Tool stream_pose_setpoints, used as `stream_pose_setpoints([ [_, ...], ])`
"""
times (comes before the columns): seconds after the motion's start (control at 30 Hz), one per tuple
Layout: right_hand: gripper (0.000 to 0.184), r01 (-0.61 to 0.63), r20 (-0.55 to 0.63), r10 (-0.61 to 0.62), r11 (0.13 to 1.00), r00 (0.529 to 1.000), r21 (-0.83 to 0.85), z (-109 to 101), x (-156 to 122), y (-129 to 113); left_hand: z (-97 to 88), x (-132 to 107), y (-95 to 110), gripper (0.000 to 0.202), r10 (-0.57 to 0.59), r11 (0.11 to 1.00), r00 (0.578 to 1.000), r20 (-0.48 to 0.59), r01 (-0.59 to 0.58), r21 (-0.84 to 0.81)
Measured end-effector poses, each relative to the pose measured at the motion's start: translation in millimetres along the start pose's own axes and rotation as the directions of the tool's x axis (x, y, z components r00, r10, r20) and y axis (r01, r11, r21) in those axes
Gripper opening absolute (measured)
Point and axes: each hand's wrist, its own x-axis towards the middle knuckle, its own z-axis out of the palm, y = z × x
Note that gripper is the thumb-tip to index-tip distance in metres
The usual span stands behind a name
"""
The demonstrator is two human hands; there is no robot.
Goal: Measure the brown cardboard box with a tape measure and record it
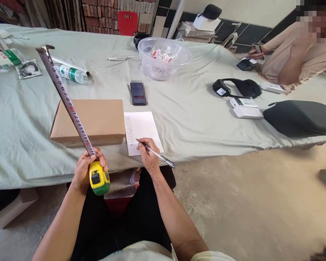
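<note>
While in left hand [83,170], numbered tape [67,103]

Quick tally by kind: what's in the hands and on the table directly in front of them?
tape measure: 1, in the left hand
pen: 1, in the right hand
cardboard box: 1
paper sheet: 1
phone: 1
Total: 5

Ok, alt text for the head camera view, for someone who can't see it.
The left hand holds a yellow tape measure, blade extended across a cardboard box; the right hand rests a pen on a written sheet on a cloth-covered table.
</note>
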Motion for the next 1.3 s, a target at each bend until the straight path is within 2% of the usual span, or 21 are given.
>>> stream_pose_setpoints([
  [0.5,0.011,-0.011,-0.004,0.011,1.0,1.0,-0.006,0,0,-1,1.4,-1,2,0.017,-0.006,1.0,1.0,0.003,0.006,0.005],
  [0.7,0.017,0.043,-0.017,-0.044,0.999,0.999,-0.02,2,-3,0,1.9,-1,2,0.015,-0.013,1.0,1.0,0.005,0.013,0.002],
  [0.8,0.022,0.097,-0.018,-0.099,0.99,0.995,-0.106,-1,-3,-2,3.0,-1,3,0.013,-0.017,1.0,1.0,-0.004,0.017,-0.001],
  [0.9,0.022,0.127,-0.064,-0.151,0.949,0.986,-0.287,-12,4,-1,3.8,-1,3,0.012,-0.016,1.0,1.0,-0.006,0.016,0.005],
  [0.97,0.028,0.063,-0.115,-0.128,0.889,0.985,-0.453,-22,9,3,3.6,-1,3,0.012,-0.018,1.0,1.0,-0.013,0.018,0.006],
  [1.07,0.048,-0.089,-0.157,-0.016,0.763,0.987,-0.64,-34,13,12,2.4,-1,2,0.011,-0.02,1.0,1.0,-0.015,0.02,0.0],
  [1.13,0.051,-0.122,-0.158,0.016,0.717,0.987,-0.687,-36,12,18,1.6,-1,2,0.011,-0.018,1.0,1.0,-0.001,0.018,-0.005],
  [1.3,0.043,-0.069,-0.123,-0.028,0.694,0.992,-0.717,-29,7,21,0.5,0,2,0.012,-0.011,1.0,1.0,0.023,0.011,-0.013],
])
